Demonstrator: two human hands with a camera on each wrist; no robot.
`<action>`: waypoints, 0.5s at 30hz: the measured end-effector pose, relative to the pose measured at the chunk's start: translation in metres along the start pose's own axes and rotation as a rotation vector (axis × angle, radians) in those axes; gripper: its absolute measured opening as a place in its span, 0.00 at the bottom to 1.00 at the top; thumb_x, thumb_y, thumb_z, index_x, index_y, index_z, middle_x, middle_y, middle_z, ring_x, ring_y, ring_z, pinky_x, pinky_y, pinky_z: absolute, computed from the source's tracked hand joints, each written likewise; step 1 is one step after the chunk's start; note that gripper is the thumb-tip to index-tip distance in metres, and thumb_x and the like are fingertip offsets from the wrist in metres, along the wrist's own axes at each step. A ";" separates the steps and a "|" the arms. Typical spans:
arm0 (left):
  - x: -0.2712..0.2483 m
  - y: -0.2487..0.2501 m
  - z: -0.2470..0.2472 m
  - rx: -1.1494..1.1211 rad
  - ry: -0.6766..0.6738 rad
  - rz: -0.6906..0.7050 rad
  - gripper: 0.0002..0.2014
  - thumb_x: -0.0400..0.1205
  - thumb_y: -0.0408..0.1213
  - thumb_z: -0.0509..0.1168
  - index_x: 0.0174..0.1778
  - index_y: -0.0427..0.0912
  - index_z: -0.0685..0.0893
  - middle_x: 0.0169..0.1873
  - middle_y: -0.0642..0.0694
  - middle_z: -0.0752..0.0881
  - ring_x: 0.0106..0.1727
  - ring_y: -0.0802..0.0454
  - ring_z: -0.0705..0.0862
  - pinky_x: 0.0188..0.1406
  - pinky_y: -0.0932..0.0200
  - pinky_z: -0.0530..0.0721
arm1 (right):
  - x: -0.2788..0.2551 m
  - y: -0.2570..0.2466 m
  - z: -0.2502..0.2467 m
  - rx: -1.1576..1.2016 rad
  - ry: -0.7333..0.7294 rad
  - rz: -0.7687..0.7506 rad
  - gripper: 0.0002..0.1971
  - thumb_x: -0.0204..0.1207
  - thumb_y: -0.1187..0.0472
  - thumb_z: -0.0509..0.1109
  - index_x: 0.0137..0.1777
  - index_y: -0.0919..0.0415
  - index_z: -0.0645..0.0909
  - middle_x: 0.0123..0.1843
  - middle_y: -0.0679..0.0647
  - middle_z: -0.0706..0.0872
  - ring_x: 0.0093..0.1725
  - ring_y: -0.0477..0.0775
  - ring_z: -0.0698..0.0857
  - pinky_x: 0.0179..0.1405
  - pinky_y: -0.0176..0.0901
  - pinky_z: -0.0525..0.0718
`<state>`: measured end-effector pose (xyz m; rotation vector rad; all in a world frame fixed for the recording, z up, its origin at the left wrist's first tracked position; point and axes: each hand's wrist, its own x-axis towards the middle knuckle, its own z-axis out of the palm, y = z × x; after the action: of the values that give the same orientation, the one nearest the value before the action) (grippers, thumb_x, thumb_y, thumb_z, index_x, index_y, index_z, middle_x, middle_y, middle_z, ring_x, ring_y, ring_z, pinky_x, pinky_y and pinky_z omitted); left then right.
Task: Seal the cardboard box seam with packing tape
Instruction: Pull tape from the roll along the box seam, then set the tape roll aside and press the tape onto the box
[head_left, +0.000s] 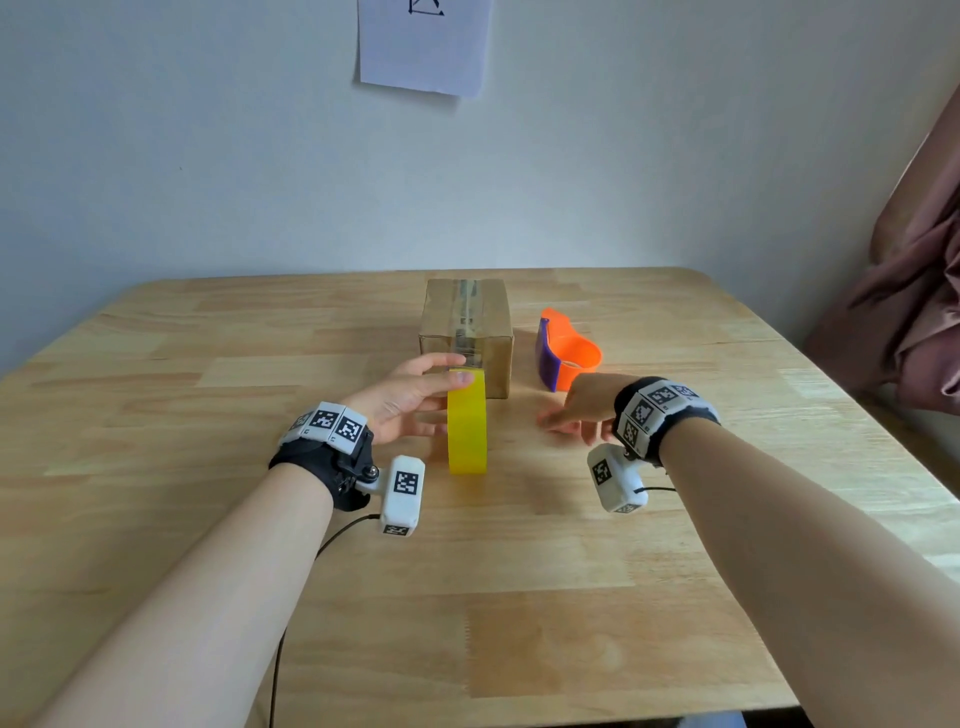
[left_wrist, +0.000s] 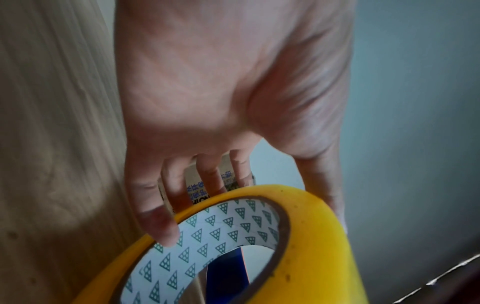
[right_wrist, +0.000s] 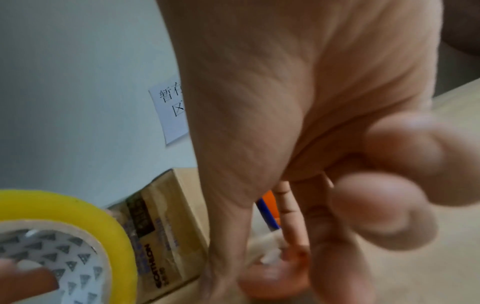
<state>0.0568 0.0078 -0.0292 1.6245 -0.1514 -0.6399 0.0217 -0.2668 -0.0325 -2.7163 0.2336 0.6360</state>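
A yellow tape roll (head_left: 467, 426) stands on its edge on the wooden table (head_left: 519, 597), just in front of the cardboard box (head_left: 467, 322). Old tape runs along the box's top seam. My left hand (head_left: 436, 402) grips the roll: the thumb lies over its top and the fingers reach into its core from the left. The left wrist view shows the roll (left_wrist: 311, 236) with its patterned white core. My right hand (head_left: 571, 421) hovers to the right of the roll, clear of it, fingers loosely curled and holding nothing. The right wrist view shows the roll (right_wrist: 78, 209) and the box (right_wrist: 168, 216).
An orange and purple tape cutter (head_left: 569, 353) lies right of the box, just beyond my right hand. A sheet of paper (head_left: 426, 41) hangs on the wall behind. Pinkish fabric (head_left: 924, 286) hangs past the table's right edge.
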 end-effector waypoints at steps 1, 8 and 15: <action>-0.001 0.000 0.001 -0.001 0.004 -0.001 0.28 0.77 0.44 0.78 0.74 0.52 0.82 0.58 0.45 0.93 0.54 0.46 0.90 0.38 0.54 0.88 | -0.004 -0.006 -0.005 -0.029 0.037 0.014 0.28 0.77 0.31 0.70 0.38 0.60 0.86 0.29 0.49 0.89 0.24 0.47 0.82 0.37 0.42 0.80; -0.006 0.003 0.005 0.011 0.019 0.031 0.36 0.66 0.49 0.81 0.73 0.52 0.84 0.56 0.46 0.92 0.54 0.46 0.89 0.49 0.49 0.86 | -0.030 -0.057 -0.018 0.487 -0.274 -0.166 0.38 0.82 0.26 0.54 0.55 0.59 0.91 0.44 0.54 0.94 0.40 0.55 0.91 0.42 0.46 0.84; -0.011 0.006 0.006 -0.055 0.011 0.012 0.19 0.83 0.49 0.75 0.69 0.49 0.87 0.59 0.40 0.89 0.55 0.42 0.86 0.52 0.47 0.85 | -0.043 -0.074 -0.014 0.696 -0.289 -0.283 0.19 0.87 0.50 0.68 0.56 0.69 0.87 0.47 0.61 0.91 0.41 0.56 0.92 0.34 0.40 0.89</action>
<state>0.0458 0.0066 -0.0203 1.5733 -0.1339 -0.6210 0.0058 -0.1999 0.0199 -1.9199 -0.0098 0.6922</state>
